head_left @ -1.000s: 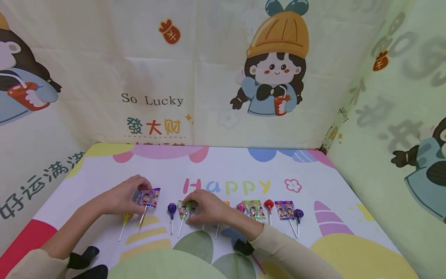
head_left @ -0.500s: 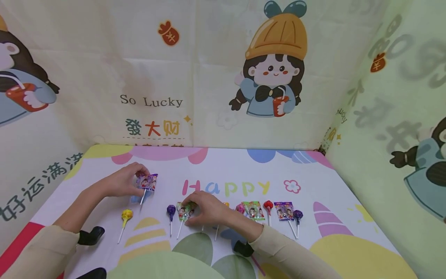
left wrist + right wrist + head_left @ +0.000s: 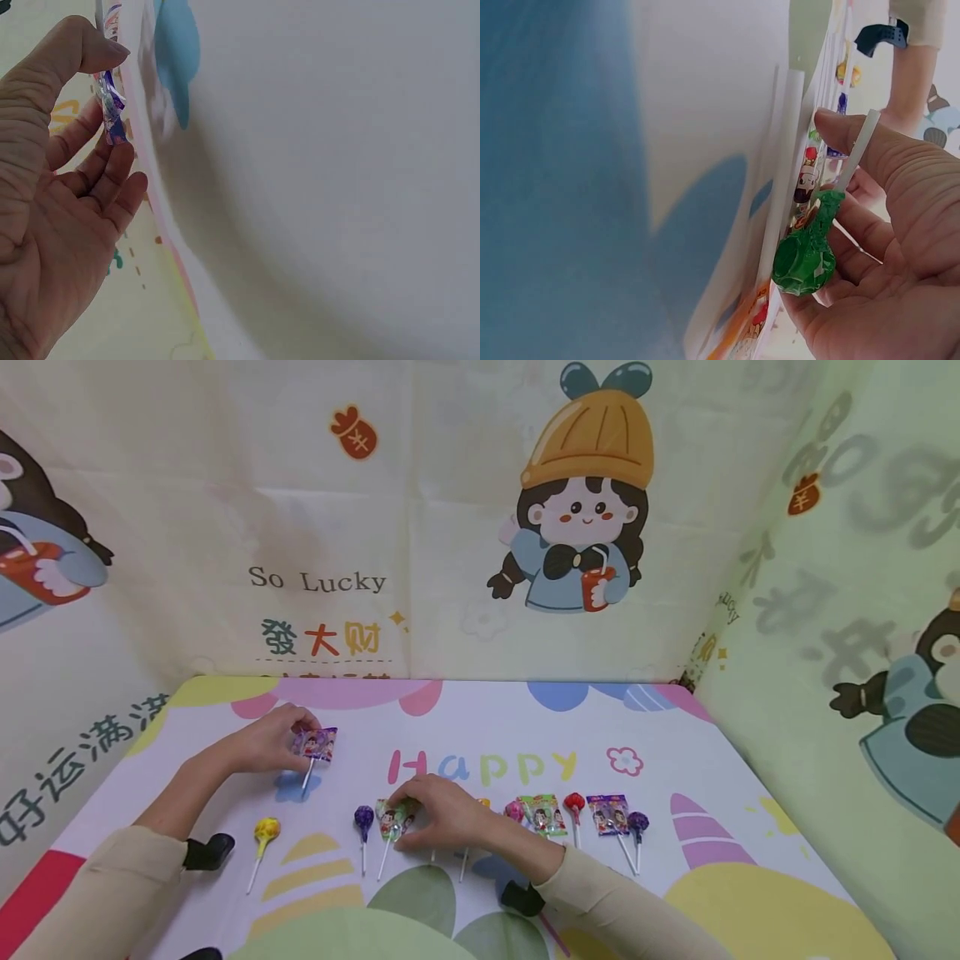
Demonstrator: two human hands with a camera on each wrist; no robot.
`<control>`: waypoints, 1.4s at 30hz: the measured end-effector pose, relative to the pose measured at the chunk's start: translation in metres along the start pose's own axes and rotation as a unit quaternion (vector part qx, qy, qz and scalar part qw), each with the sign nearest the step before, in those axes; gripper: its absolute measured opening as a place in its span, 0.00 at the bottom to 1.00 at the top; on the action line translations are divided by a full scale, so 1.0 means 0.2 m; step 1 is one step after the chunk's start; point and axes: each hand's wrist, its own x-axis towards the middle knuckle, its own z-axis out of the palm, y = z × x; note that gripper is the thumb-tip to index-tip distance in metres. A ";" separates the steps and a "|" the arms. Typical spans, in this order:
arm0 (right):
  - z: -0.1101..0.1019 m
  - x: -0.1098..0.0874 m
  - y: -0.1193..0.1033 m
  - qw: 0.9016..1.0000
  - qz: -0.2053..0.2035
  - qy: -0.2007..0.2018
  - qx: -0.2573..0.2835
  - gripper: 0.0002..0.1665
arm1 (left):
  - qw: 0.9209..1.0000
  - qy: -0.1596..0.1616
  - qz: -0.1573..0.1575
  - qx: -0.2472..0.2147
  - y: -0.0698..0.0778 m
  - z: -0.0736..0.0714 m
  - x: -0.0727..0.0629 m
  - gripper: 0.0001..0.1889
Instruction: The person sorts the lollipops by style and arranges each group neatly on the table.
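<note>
My left hand (image 3: 266, 743) pinches a flat lollipop in a purple printed wrapper (image 3: 318, 744) at the back left, its white stick pointing down over a blue flower print. In the left wrist view the wrapper (image 3: 115, 124) shows edge-on between thumb and fingers. Midway along the row, my right hand (image 3: 442, 814) pinches a flat green-wrapped lollipop (image 3: 394, 820) by its edges, thumb at the near side. A round green lollipop (image 3: 805, 261) lies under the right palm, hidden from the head view. Beside the green packet lies a round purple lollipop (image 3: 363, 817).
A yellow lollipop (image 3: 266, 830) lies apart at the left. Right of my hand are a pink lollipop (image 3: 513, 811), a green packet (image 3: 544, 815), a red lollipop (image 3: 574, 803), a purple packet (image 3: 608, 815) and a dark purple lollipop (image 3: 637, 823). Printed cloth walls (image 3: 450, 635) surround the table.
My left hand has moved toward the back of the table with the purple-wrapped lollipop, uncovering the yellow one. The right hand keeps its place at the green packet.
</note>
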 end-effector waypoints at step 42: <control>0.00 0.00 0.00 1.000 0.003 0.007 0.004 0.30 | 0.996 -0.021 -0.016 -0.083 -0.09 0.03 0.01 0.28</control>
